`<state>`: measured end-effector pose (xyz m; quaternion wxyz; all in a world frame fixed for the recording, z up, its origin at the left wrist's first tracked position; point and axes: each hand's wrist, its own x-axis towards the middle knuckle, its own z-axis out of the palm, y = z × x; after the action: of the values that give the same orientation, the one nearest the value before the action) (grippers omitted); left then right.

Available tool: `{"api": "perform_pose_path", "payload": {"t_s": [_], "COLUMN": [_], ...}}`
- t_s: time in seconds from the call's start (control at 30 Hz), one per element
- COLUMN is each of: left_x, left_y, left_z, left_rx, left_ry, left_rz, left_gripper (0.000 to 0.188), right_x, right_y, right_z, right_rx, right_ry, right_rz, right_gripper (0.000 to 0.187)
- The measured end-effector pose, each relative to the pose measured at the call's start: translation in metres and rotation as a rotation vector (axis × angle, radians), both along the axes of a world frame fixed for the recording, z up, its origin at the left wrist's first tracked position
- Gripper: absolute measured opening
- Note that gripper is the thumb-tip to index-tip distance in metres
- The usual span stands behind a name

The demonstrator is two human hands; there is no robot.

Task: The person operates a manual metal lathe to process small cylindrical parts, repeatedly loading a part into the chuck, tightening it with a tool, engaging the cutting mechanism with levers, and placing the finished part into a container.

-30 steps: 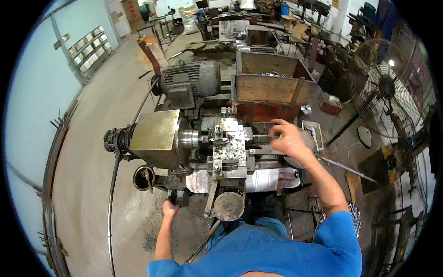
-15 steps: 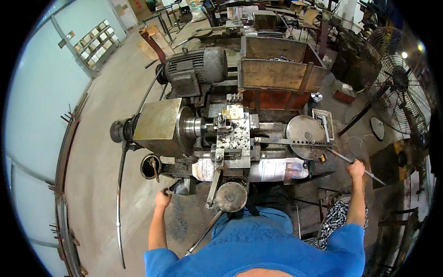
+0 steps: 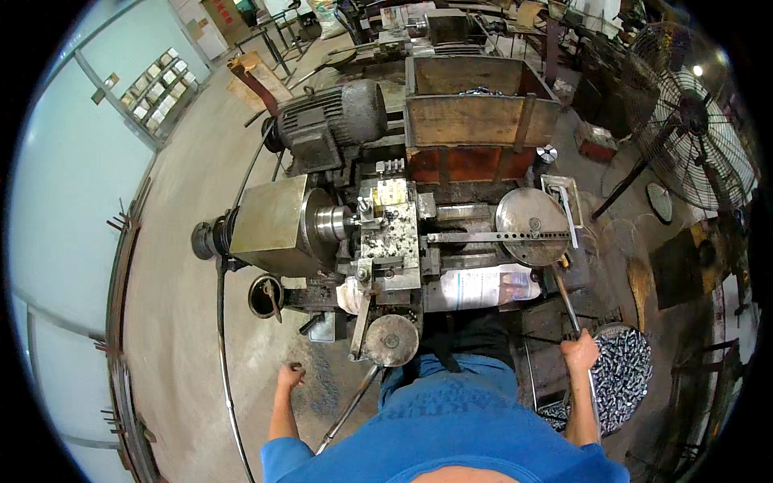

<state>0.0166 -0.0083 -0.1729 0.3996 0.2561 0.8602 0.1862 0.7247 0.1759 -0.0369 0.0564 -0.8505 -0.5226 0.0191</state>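
Observation:
My right hand (image 3: 580,352) is wrapped round a long metal lever (image 3: 567,302) that runs up to a round steel disc (image 3: 531,225) on the right of a lathe. A perforated flat bar (image 3: 483,237) links this disc to the tool carriage (image 3: 390,241). The carriage stands close to the chuck (image 3: 332,221) on the left. My left hand (image 3: 291,375) hangs over the floor with its fingers curled; what they hold, if anything, is too small to make out. A second lever (image 3: 349,409) slants from a smaller disc (image 3: 390,340), touched by neither hand.
A basket of small metal parts (image 3: 620,374) sits by my right forearm. Behind the lathe are a motor (image 3: 338,121) and a wooden bin (image 3: 475,121). A pot (image 3: 265,296) is fixed at the left front. A large fan (image 3: 691,113) stands at the right.
My right hand has swung the lever toward my body and to the left. The carriage has slid nearer the chuck. My left hand has drawn back, away from the machine's front.

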Motion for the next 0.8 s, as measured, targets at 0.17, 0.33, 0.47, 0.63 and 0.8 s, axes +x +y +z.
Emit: {"api": "perform_pose_path", "payload": {"t_s": [0.17,0.33,0.47,0.63,0.8], "left_x": [0.000,0.007,0.013,0.043,0.059], "left_y": [0.059,0.090,0.117,0.142,0.139], "left_z": [0.017,0.034,0.036,0.051,-0.073], "left_rx": [0.059,0.026,0.007,-0.093,0.051], "left_ry": [0.066,0.325,0.582,0.744,0.818], "left_rz": [-0.057,-0.191,-0.349,-0.604,-0.015], "left_gripper": [0.039,0.042,0.045,0.042,0.034], "right_x": [-0.003,0.008,0.075,0.113,0.115], "right_y": [-0.002,0.014,0.061,0.162,0.189], "right_z": [0.008,0.011,-0.001,0.006,-0.022], "right_rx": [-0.020,-0.104,-0.100,-0.042,0.016], "right_ry": [0.027,0.003,-0.199,-0.299,-0.310], "right_rz": [-0.005,0.013,0.081,-0.031,-0.038], "right_gripper": [0.037,0.034,0.030,0.038,0.052]}}
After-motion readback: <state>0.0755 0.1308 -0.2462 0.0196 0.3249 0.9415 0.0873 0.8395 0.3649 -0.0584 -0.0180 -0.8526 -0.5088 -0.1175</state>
